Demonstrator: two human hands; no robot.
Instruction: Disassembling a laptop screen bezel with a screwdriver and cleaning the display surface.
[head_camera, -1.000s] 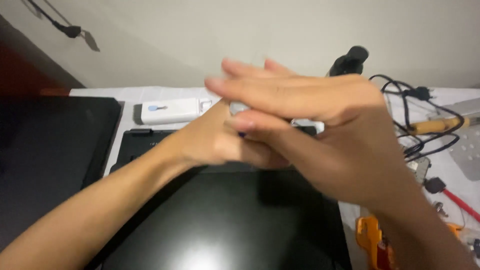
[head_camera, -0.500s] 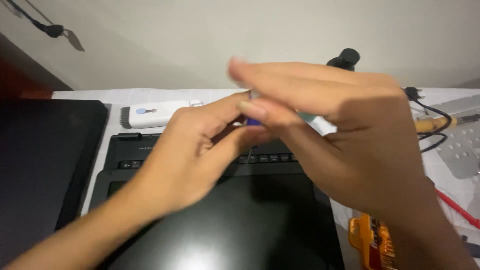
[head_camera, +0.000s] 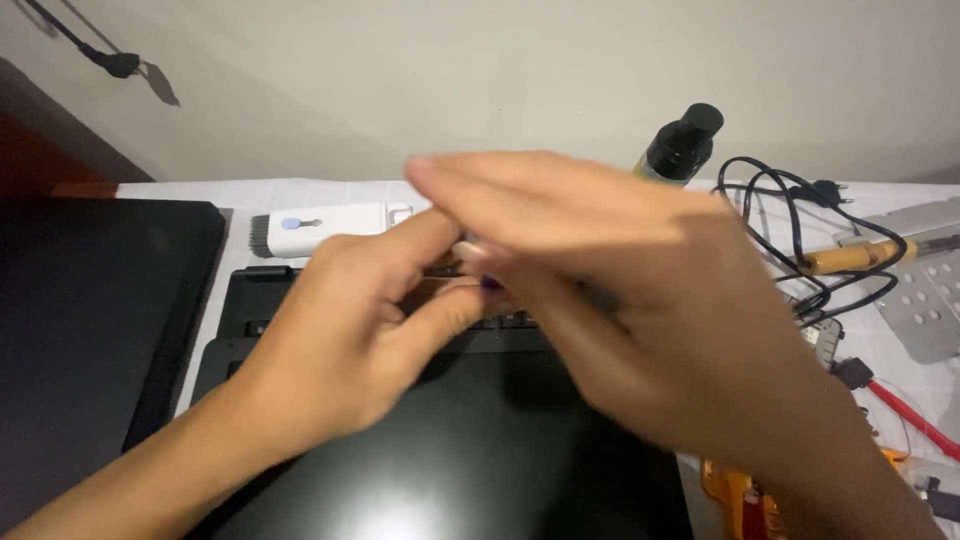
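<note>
Small dark item (head_camera: 490, 283), blurred, sits centre frame over the open laptop (head_camera: 450, 450), pinched between both hands. Left hand (head_camera: 360, 330) at 8 o'clock, thumb and fingers closed on it. Right hand (head_camera: 640, 300) at 3 o'clock, fingers extended, pressed together. White cleaning brush (head_camera: 325, 228) at 11, spray bottle (head_camera: 682, 145) at 1.

A white cleaning brush with dark bristles (head_camera: 325, 228) lies at the far left of the table, just beyond a black laptop (head_camera: 450, 450). A dark slab (head_camera: 95, 310) sits at the left. At the far right stands a black-capped spray bottle (head_camera: 682, 145), near tangled black cables (head_camera: 800, 235), a wooden-handled tool (head_camera: 850, 258) and a perforated metal plate (head_camera: 925, 305).
</note>
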